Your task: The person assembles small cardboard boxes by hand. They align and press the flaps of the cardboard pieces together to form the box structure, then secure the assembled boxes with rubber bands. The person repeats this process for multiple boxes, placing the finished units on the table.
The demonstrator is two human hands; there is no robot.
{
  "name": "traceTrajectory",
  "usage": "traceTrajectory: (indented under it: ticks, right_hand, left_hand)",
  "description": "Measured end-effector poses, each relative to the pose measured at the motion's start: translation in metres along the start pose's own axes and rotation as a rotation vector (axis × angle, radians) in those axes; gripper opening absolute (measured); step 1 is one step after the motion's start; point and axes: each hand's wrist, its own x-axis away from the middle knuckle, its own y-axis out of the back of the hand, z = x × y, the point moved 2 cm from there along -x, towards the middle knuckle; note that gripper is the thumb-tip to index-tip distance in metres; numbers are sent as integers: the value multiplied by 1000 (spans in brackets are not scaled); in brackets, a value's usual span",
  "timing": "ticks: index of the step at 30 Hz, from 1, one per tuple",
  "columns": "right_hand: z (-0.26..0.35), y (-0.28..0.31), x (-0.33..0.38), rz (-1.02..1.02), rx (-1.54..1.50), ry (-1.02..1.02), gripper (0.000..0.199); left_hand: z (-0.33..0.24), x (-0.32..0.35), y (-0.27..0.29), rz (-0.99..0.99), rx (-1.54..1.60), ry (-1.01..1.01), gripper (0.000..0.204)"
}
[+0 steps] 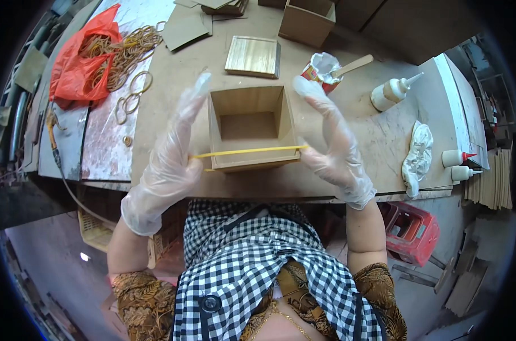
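Note:
An open-topped brown box [252,126], square and wooden-looking, stands near the table's front edge between my gloved hands. A yellow rubber band [249,152] is stretched across the box's near side, and a lower strand shows at its left corner. My left hand [175,145] keeps the band's left end at the thumb, its fingers pointing up beside the box. At the other side, my right hand [335,139] has the right end at its thumb, with the fingers raised and curved. Translucent plastic gloves cover both hands.
Behind the box lies a wooden panel [252,55]. Rubber bands [127,48] spill from a red bag [79,74] at left. A glue tub [321,69] with a stick, a white bottle [388,95] and a cloth [418,153] are at right. Another box [307,23] stands farther back.

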Motion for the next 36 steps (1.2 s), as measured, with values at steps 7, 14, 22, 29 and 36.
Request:
traceTrajectory:
  ticks: [7,14,22,29,36]
  right_hand:
    - [-11,3,-41,224,-302,80,91]
    - [-21,-1,-41,155,-271,42,81]
    - [-32,-33,-52,-247,-812,-134,31]
    - [-29,-52,-51,-426,-1023,-150,25]
    - [-40,-46,-53,-371,-1100,-365,29]
  left_hand:
    - [11,-28,6,64,-60,-124,92]
    - [30,-36,-3,-12,211,-73,82]
    - [55,-65,-14,-275,369,-16,50]
    - [56,-65,-29,-369,815,205,40]
    - [91,-54,-42,-180,1277,427,45]
